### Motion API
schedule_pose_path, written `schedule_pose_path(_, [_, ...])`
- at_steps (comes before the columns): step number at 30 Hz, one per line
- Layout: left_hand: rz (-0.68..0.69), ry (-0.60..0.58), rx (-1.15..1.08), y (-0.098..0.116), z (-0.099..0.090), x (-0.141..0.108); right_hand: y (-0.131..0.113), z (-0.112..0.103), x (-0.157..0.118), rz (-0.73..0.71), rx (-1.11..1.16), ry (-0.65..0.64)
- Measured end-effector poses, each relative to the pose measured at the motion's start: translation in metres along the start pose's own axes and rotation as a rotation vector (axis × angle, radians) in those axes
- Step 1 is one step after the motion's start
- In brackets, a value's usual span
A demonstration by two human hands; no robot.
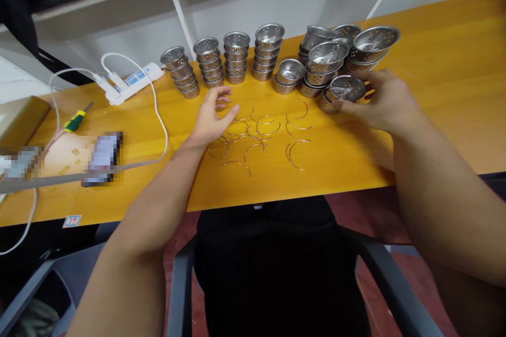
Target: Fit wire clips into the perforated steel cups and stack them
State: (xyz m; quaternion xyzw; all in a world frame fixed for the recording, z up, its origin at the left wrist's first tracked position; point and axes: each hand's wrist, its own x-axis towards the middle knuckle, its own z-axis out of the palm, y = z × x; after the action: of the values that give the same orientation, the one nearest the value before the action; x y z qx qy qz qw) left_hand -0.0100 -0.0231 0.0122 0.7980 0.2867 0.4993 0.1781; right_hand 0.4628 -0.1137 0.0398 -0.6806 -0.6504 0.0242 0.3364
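Observation:
My right hand (381, 97) has its thumb and fingers around the rim of a perforated metal cup (347, 89), which sits in another cup at the front of a cluster. Some of those fingers are hidden behind the cup. Over the table's middle, my left hand (213, 116) is open with fingers apart and holds nothing. Just beside it lie several thin curved metal wires (253, 131), loose on the wood. Behind it stand stacks of the same cups, such as one stack (236, 58) and a taller stack (269, 52). More nested cups (326, 58) crowd together near my right hand.
On the left of the wooden table (221, 189) are a white power strip (134, 84) with a looping cable, a green-and-yellow screwdriver (75, 121) and a blurred phone (103, 158). A cardboard box (26, 124) stands at the far left. Shelving rises behind the stacks.

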Motion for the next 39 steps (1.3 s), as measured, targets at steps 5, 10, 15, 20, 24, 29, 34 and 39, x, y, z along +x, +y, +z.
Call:
schedule_pose_path(5, [0.004,0.036,-0.004,-0.001,-0.002,0.001,-0.035,-0.020,-0.020,-0.069,-0.011,0.195])
schedule_pose_path(10, [-0.014,0.028,0.004,0.000,-0.001,0.003,-0.103,-0.039,-0.003,-0.405,0.033,0.228])
schedule_pose_path(15, [-0.040,0.044,0.005,0.002,-0.003,0.003,-0.179,-0.013,0.088,-0.399,0.073,-0.077])
schedule_pose_path(20, [-0.083,0.026,0.014,0.003,-0.009,0.000,-0.230,0.028,0.160,-0.220,-0.139,-0.315])
schedule_pose_path(24, [-0.089,0.014,-0.013,0.004,-0.009,-0.002,-0.242,0.043,0.178,-0.102,-0.277,-0.393])
schedule_pose_path(29, [-0.075,-0.005,-0.026,0.004,-0.006,-0.003,-0.227,0.039,0.188,-0.046,-0.301,-0.428])
schedule_pose_path(34, [-0.106,-0.033,-0.012,0.005,-0.005,-0.002,-0.213,0.035,0.181,-0.032,-0.279,-0.416])
schedule_pose_path(39, [-0.095,-0.008,-0.032,0.005,-0.004,-0.002,-0.208,0.037,0.166,-0.021,-0.280,-0.328])
